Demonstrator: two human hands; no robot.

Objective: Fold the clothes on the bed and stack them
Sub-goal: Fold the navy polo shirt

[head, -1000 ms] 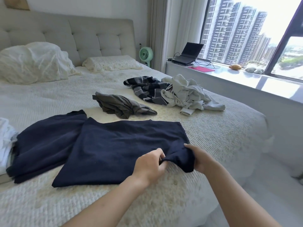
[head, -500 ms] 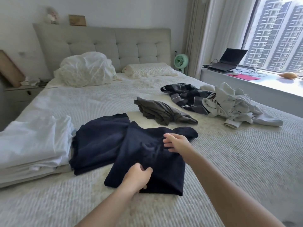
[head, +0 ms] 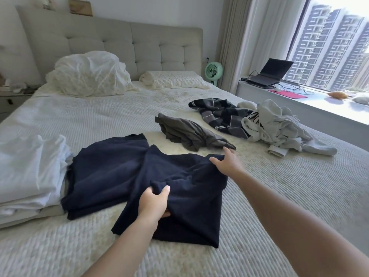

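A navy garment (head: 191,196), folded over on itself, lies on the bed (head: 279,196) in front of me. My left hand (head: 153,202) grips a bunched fold at its near left part. My right hand (head: 227,163) holds its far right corner, fingers curled over the edge. A second navy garment (head: 105,172) lies folded just to its left, partly under it. Left of that sits a stack of folded white clothes (head: 28,172). Unfolded further back are an olive-grey garment (head: 189,134), a dark striped one (head: 221,114) and a light grey sweatshirt (head: 279,128).
Pillows (head: 89,73) and a padded headboard (head: 119,41) stand at the far end. A green fan (head: 213,71) sits by the curtain. A laptop (head: 267,72) rests on the window ledge (head: 319,108) along the right. A nightstand (head: 12,98) is at far left.
The navy garment has been folded in half from right to left. My right hand moved from its near corner to the far right corner, and my left hand now grips a raised fold.
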